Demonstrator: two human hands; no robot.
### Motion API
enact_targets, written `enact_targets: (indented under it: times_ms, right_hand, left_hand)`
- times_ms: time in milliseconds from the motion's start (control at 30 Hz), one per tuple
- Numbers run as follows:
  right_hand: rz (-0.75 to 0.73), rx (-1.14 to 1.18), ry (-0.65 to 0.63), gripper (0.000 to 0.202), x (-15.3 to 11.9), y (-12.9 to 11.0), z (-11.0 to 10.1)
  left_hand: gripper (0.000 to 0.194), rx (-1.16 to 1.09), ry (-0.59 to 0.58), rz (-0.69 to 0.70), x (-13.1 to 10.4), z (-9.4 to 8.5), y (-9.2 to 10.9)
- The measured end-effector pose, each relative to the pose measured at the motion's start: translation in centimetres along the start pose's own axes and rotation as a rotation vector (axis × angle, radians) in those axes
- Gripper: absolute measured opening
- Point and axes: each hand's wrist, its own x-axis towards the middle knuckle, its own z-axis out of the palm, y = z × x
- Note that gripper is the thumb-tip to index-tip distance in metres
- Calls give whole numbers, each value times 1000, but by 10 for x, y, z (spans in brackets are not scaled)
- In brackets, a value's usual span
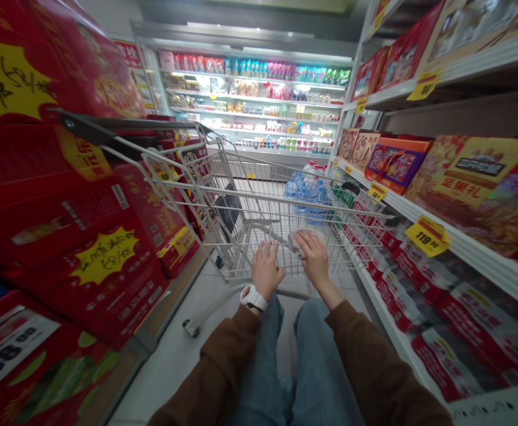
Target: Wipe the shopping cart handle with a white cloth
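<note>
- Well off to the right of the hands, a white shelf (pixel 485 64) runs away along the aisle.
- Far ahead of the hands stands a lit cooler (pixel 250 46), its levels lined with coloured goods.
- Over to the left of the hands rise red boxes (pixel 64 207) in a tall stack, with yellow bursts of handwriting on them.
- Just ahead of the hands is the wire cart (pixel 259 197), its side toward them and its dark handle up to their left.
- Below the hands are the person's legs (pixel 316 343), in blue jeans.
- Beyond the hands, through the wires, show bottles (pixel 310 198) in clear wrap; whether they are in the cart, I cannot tell.
- The two hands are apart, side by side at the wires. The left hand (pixel 266 269) has its fingers spread and grips nothing visible; contact with the wires is unclear. The right hand (pixel 312 253) lies over a wad, and I cannot tell if it is clenched.
- Under the right fingers, against the cart's side, is that pale, crumpled wad (pixel 295 244), partly hidden.
- Around the left wrist sits a white watch (pixel 253 299).
</note>
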Motion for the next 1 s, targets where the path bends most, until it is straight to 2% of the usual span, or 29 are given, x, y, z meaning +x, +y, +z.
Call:
enact_targets:
  times_ms: [100,167,333,467,633,733,867,1000]
  right_hand:
    - [-15,4,-74,77,-13,5,-4]
    - [-38,7,-83,77,-12,7,-12]
    - [-84,14,22,80,18,0,-29]
    - [-85,-15,55,77,33,-7,-21]
    - [-74,-29,-16,77,13,-5,1]
    - [-71,-16,-89,78,-4,0,5]
    - [-80,14,-127,83,-18,11,-5]
    - [63,-18,-100,78,-27,28,-25]
  left_hand:
    - [71,7,-2,6,-1,-2,1]
    - [72,10,5,10,-1,-2,1]
    - [74,11,13,11,-2,0,2]
    - [74,6,-13,7,-1,-2,2]
    - [73,6,-34,3,0,-5,2]
    - [72,4,-31,10,0,-4,1]
    - [73,-2,-39,17,0,-4,2]
    - [75,-4,-48,30,-1,-4,2]
